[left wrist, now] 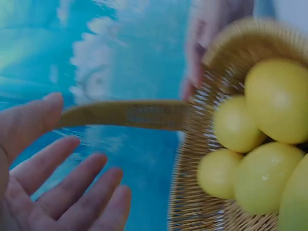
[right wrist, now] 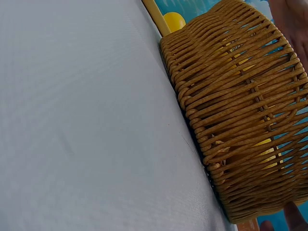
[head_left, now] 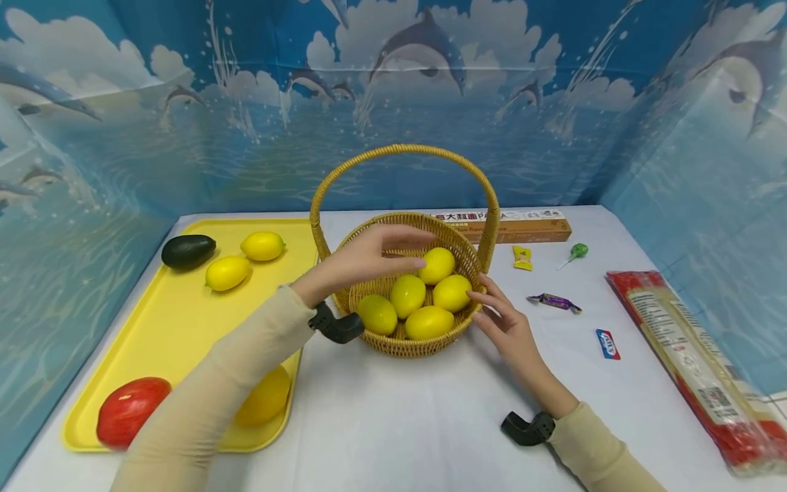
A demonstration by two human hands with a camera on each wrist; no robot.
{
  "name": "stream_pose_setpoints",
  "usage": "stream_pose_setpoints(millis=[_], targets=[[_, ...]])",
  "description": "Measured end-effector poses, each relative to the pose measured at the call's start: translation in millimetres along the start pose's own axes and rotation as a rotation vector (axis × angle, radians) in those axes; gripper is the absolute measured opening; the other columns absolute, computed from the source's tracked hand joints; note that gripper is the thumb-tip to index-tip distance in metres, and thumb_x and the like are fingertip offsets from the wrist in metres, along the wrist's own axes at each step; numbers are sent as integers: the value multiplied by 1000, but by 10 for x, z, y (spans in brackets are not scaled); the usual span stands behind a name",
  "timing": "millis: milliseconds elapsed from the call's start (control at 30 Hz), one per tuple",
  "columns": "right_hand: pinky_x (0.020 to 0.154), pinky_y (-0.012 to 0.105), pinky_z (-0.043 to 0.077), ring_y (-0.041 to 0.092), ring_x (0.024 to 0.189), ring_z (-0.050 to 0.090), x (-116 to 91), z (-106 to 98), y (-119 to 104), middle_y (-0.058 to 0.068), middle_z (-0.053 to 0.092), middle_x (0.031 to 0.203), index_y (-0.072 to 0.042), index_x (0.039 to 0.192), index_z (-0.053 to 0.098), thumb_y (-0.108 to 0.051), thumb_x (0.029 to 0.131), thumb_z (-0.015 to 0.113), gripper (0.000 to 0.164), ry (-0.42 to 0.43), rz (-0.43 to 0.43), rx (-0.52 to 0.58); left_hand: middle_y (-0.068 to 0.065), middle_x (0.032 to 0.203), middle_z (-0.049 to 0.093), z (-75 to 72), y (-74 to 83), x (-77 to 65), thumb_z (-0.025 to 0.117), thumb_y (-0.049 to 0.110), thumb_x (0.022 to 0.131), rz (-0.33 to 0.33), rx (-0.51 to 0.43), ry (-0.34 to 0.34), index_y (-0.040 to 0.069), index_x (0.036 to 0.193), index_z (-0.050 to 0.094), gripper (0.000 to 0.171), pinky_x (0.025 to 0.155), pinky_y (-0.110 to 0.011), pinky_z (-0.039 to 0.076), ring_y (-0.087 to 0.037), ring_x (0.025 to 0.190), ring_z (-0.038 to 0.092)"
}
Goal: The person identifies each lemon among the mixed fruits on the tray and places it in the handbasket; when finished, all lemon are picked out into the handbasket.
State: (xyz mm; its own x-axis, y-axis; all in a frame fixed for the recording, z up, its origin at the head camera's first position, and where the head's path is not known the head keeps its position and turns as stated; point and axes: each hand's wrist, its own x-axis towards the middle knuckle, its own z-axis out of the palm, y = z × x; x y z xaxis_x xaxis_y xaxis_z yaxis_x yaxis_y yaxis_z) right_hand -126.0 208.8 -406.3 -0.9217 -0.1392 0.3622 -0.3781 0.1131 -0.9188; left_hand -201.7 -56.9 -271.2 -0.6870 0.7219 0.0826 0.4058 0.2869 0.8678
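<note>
A wicker basket (head_left: 402,350) with a tall arched handle (head_left: 399,148) stands in the middle of the table. Several yellow lemons (head_left: 430,322) lie in it, one with a greenish tint. Over the basket's left side hovers my left hand (head_left: 375,254), holding nothing; its fingers are spread and loosely extended in the left wrist view. The thumb tip appears close to the rearmost lemon. At the basket's right rim, my right hand (head_left: 505,326) touches the weave with relaxed fingers, one fingertip reaching over the edge. Only fingertips of it show in the right wrist view, beside the basket wall (right wrist: 240,115).
On the left, a yellow tray (head_left: 184,328) carries an avocado (head_left: 188,252), two lemons (head_left: 263,246), a red fruit (head_left: 132,412) and a partly hidden yellow fruit (head_left: 264,398). A pasta box (head_left: 529,227), several sweets (head_left: 555,302) and a red-ended packet (head_left: 695,355) lie to the right.
</note>
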Motion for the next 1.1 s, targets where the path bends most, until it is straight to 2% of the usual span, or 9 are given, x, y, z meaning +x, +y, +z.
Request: stream_pose_setpoints(millis=[167, 267, 367, 500, 633, 767, 900, 1000, 1100], targets=[[102, 50, 28, 20, 137, 22, -2, -23, -18, 7, 29, 149, 8, 124, 55, 7, 93, 52, 31, 10, -6, -8, -4, 133, 51, -201, 222, -580, 61, 14, 92, 64, -245, -47, 8, 134, 51, 44, 96, -36, 41, -18, 120, 48], [101, 54, 26, 20, 137, 22, -5, -34, -26, 7, 29, 149, 8, 123, 55, 7, 93, 52, 31, 14, -7, -9, -11, 134, 49, -339, 342, -948, 58, 6, 94, 108, -303, -34, 5, 134, 50, 41, 99, -39, 38, -26, 123, 44], [101, 55, 25, 20, 137, 21, -3, -45, -32, 6, 29, 149, 8, 124, 55, 6, 93, 52, 31, 14, -5, -7, -15, 134, 48, -489, 436, -1281, 52, -2, 94, 142, -283, 55, 2, 134, 50, 40, 99, -38, 37, -30, 123, 44], [102, 53, 25, 19, 137, 20, 8, -63, -37, 5, 29, 150, 7, 124, 55, 6, 93, 52, 31, 15, -5, -5, -16, 133, 49, -730, 436, -1585, 47, -5, 96, 95, -241, 253, 1, 136, 48, 40, 96, -30, 40, -29, 121, 45], [102, 53, 25, 19, 137, 21, 14, -79, -31, 5, 29, 150, 7, 124, 55, 5, 93, 52, 31, 20, -6, -12, -13, 135, 47, -1031, 171, -1674, 48, 3, 97, 0, -280, 408, 3, 137, 45, 40, 93, -23, 40, -23, 121, 45], [101, 54, 26, 20, 137, 21, 12, -78, -17, 6, 28, 150, 8, 124, 55, 5, 93, 52, 31, 19, -2, -9, -8, 135, 47, -1314, -290, -1660, 49, 8, 98, -64, -450, 472, 5, 139, 44, 42, 96, -25, 38, -18, 122, 45], [102, 52, 26, 20, 137, 22, 7, -58, 0, 6, 28, 150, 9, 124, 54, 4, 93, 52, 31, 12, 5, -6, -1, 131, 49, -1484, -724, -1653, 53, 13, 96, -166, -583, 549, 10, 140, 42, 45, 103, -33, 28, -15, 123, 44], [103, 49, 27, 19, 137, 21, -6, -39, 12, 6, 28, 150, 8, 124, 55, 4, 94, 52, 31, 8, 12, 4, 0, 137, 44, -1530, -966, -1646, 56, 19, 95, -274, -589, 608, 13, 143, 37, 53, 106, -35, 22, -14, 127, 39], [103, 48, 26, 18, 137, 20, -18, -23, 13, 5, 28, 150, 7, 125, 55, 4, 94, 52, 31, 4, 15, 12, -3, 146, 30, -1538, -1120, -1639, 55, 26, 95, -386, -509, 616, 15, 148, 27, 61, 106, -32, 23, -16, 133, 30]])
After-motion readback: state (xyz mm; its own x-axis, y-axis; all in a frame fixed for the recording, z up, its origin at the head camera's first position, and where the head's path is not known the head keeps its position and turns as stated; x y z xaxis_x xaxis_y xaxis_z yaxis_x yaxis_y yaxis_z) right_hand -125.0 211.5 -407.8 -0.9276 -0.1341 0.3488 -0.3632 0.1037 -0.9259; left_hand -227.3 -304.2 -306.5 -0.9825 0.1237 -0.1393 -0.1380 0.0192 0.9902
